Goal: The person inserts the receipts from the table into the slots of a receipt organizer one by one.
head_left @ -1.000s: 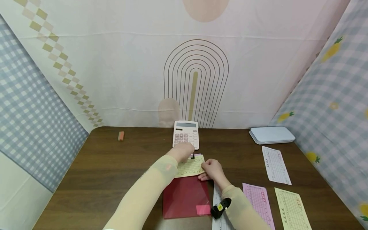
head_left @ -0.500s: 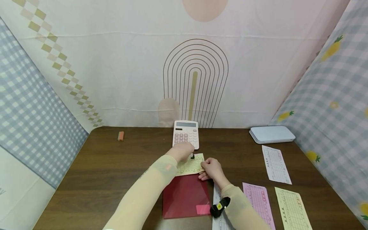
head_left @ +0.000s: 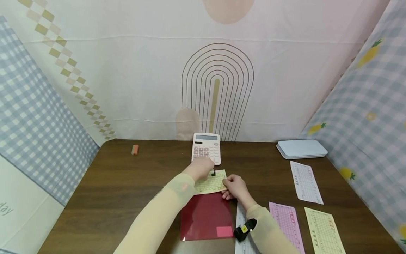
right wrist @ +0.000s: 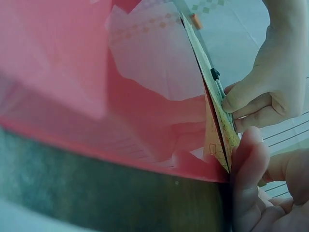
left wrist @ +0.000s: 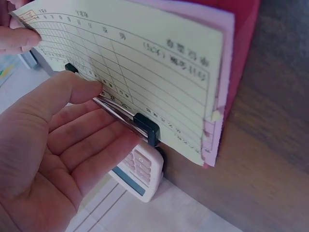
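Observation:
My left hand holds a metal clip with black ends at the far edge of a yellow printed slip. In the left wrist view its thumb lies at the slip and clip, with the other fingers behind the clip. A pink slip shows directly under the yellow one. Beneath them lies a red folder with a pink tab near its front right corner. At the slip's right edge, my right hand pinches the paper between thumb and fingers.
A white calculator stands just beyond the left hand. Right of the folder lie a white slip, a purple slip, a yellow sheet and another white slip. A pale flat case and an orange eraser-like block sit at the back.
The pink edge above the yellow slip, beside the clip, shows less than a second ago. Both hands keep nearly the same place; the head view has shifted slightly.

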Available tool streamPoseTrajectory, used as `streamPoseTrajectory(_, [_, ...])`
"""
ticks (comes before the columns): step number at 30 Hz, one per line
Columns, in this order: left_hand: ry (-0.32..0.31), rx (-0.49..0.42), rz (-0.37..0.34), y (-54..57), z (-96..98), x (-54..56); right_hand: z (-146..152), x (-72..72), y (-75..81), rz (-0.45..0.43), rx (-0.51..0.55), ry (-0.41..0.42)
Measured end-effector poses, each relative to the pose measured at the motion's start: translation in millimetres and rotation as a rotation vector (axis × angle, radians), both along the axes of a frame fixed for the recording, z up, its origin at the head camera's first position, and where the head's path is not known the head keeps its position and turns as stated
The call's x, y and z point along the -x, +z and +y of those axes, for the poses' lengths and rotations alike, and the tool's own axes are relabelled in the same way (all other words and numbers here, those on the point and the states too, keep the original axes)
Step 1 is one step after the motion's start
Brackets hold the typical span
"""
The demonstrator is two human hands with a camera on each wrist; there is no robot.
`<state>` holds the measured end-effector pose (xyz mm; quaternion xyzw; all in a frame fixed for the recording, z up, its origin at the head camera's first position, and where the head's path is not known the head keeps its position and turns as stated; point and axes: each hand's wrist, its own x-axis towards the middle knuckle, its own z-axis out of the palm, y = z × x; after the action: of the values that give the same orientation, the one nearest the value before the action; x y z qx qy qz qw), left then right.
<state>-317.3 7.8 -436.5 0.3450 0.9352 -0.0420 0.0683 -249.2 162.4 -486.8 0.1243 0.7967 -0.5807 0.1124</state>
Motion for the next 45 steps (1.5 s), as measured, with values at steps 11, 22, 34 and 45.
streamPoseTrajectory(11, [0.009,-0.008,0.032,-3.8,-0.4,-0.9,2,-4.5,2.6,-0.028,0.034,0.001])
streamPoseTrajectory(22, [0.027,-0.014,0.003,-1.4,0.3,-2.1,14,-12.0,6.7,0.008,0.010,0.030])
streamPoseTrajectory(34, [0.019,-0.005,0.026,-7.1,-0.3,-1.7,42,-14.8,8.2,0.041,-0.005,0.069])
streamPoseTrajectory(45, [0.013,-0.002,0.060,-7.2,-0.5,-3.8,78,-19.5,8.7,0.086,-0.043,0.117])
